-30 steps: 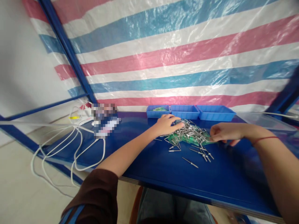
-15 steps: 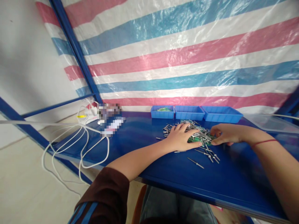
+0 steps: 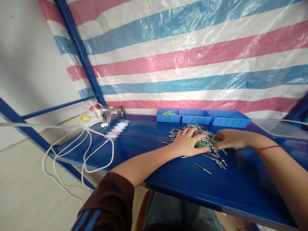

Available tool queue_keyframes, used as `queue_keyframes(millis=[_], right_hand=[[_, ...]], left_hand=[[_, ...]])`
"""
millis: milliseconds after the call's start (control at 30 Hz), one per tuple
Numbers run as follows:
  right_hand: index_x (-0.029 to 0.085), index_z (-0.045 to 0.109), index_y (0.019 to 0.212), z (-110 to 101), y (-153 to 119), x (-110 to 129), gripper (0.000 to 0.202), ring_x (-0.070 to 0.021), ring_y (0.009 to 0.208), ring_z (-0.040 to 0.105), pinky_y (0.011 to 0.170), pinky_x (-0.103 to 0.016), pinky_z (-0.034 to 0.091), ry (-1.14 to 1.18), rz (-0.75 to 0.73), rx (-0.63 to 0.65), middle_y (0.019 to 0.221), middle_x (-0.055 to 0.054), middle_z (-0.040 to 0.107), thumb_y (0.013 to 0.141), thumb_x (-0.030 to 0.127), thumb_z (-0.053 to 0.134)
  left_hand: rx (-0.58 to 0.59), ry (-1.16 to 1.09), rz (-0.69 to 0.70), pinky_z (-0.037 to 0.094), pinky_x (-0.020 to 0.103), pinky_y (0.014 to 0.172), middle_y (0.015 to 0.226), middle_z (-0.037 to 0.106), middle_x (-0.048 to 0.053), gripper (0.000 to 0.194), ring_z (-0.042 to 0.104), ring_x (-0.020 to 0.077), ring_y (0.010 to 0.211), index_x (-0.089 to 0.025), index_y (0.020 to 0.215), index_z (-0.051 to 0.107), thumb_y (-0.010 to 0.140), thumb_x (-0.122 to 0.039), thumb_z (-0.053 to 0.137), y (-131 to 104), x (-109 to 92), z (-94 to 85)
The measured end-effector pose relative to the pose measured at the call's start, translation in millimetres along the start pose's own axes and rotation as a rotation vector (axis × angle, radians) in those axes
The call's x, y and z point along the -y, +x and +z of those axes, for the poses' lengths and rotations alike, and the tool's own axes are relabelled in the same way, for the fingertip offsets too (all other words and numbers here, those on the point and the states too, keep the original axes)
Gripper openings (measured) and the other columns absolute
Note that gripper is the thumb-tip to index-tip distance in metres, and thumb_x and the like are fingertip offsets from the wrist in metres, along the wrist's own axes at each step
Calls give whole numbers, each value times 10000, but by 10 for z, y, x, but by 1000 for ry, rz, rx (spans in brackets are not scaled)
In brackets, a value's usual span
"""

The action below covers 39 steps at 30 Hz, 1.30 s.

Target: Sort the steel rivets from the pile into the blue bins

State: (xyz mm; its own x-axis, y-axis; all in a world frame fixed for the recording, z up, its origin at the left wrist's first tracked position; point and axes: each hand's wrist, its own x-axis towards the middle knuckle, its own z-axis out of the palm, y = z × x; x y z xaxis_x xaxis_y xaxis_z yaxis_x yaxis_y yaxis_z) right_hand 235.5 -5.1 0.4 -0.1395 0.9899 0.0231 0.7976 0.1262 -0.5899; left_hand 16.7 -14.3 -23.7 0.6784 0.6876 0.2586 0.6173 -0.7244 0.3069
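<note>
A pile of metal blind rivets (image 3: 207, 139), with green pieces (image 3: 202, 144) among them, lies on the blue tabletop. My left hand (image 3: 186, 141) rests on the pile's left side, palm down with fingers spread. My right hand (image 3: 233, 139) is at the pile's right edge, fingers bent and thumb apart from them. Rivets and a bit of green show in that gap; its far fingertips are partly hidden. One loose rivet (image 3: 202, 168) lies in front of the pile, and several others fan out below my right thumb.
Behind the pile stand three blue bins: a left bin (image 3: 167, 116) with green pieces inside, a middle bin (image 3: 196, 117) and a wider right bin (image 3: 229, 119). White cables (image 3: 84, 144) hang over the table's left end. A clear plastic sheet or lid (image 3: 279, 127) lies at right.
My right hand has shifted slightly left into the pile's edge, its thumb reaching further over the rivets. My left hand stays spread on the pile. The view has moved slightly.
</note>
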Motion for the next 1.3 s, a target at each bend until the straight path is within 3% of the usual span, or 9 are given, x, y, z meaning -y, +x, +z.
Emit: queue_keyframes(millis=[67, 100, 233, 500, 667, 767, 1000, 1133, 1300], right_hand=[[183, 501, 466, -36, 7, 89, 185, -101, 376, 400, 380, -245, 253, -144, 39, 254, 410, 16, 459, 581, 210, 643], [188, 500, 502, -45, 14, 120, 157, -113, 410, 436, 406, -253, 288, -198, 43, 286, 451, 5, 501, 596, 207, 624], [205, 489, 643, -35, 24, 163, 204, -190, 538, 561, 482, -294, 387, -254, 37, 90, 598, -41, 619, 534, 202, 662], [209, 459, 955, -80, 19, 150, 407, -164, 406, 544, 409, -273, 413, -65, 60, 31, 542, 39, 545, 577, 165, 603], [174, 600, 906, -118, 66, 98, 360, -197, 570, 631, 451, -287, 478, 51, -3, 35, 882, -108, 662, 596, 326, 699], [177, 644, 832, -135, 66, 153, 239, -183, 521, 612, 481, -300, 474, -12, -24, 17, 792, -89, 683, 693, 371, 632], [173, 620, 804, -209, 34, 274, 111, -214, 636, 604, 636, -337, 440, -395, -107, -342, 772, -91, 667, 695, 194, 623], [183, 563, 894, -208, -24, 351, 169, -224, 733, 614, 681, -345, 450, -336, -316, -540, 921, -112, 645, 726, 199, 577], [224, 510, 1063, -45, -90, 547, 340, -171, 723, 613, 619, -292, 474, 139, -445, -428, 968, -60, 608, 742, 289, 600]], left_hand=[[-19, 26, 7, 221, 618, 1047, 1488, 272, 75, 603, 220, 356, 1365, -351, 1333, 414, 805, -638, 438, -4, -12, 7], [-42, 43, 19, 216, 619, 1051, 1486, 276, 74, 594, 218, 352, 1366, -348, 1332, 418, 806, -623, 451, -5, -20, 12], [-134, 103, 97, 176, 597, 1085, 1473, 308, 61, 536, 211, 322, 1371, -334, 1302, 462, 815, -554, 502, -7, -54, 34], [-58, 55, 92, 190, 617, 1068, 1449, 352, 74, 494, 256, 324, 1353, -309, 1263, 506, 833, -550, 478, 3, -57, 31], [-71, 42, 92, 199, 609, 1067, 1443, 360, 67, 474, 270, 320, 1345, -318, 1241, 519, 827, -545, 488, 3, -48, 42], [-70, 29, 88, 189, 617, 1066, 1441, 362, 60, 464, 265, 323, 1346, -327, 1233, 525, 828, -549, 480, 7, -46, 42], [-59, 8, 89, 129, 673, 1055, 1445, 359, 64, 454, 237, 332, 1360, -320, 1218, 532, 828, -549, 487, -6, -37, 42], [-199, -90, 105, 133, 661, 1070, 1431, 380, 81, 536, 269, 323, 1348, -299, 1277, 463, 800, -529, 553, 14, -46, 1], [-511, -412, 24, 374, 427, 1033, 1342, 463, 146, 558, 469, 256, 1206, -195, 1294, 427, 816, -435, 584, 105, -5, -142]])
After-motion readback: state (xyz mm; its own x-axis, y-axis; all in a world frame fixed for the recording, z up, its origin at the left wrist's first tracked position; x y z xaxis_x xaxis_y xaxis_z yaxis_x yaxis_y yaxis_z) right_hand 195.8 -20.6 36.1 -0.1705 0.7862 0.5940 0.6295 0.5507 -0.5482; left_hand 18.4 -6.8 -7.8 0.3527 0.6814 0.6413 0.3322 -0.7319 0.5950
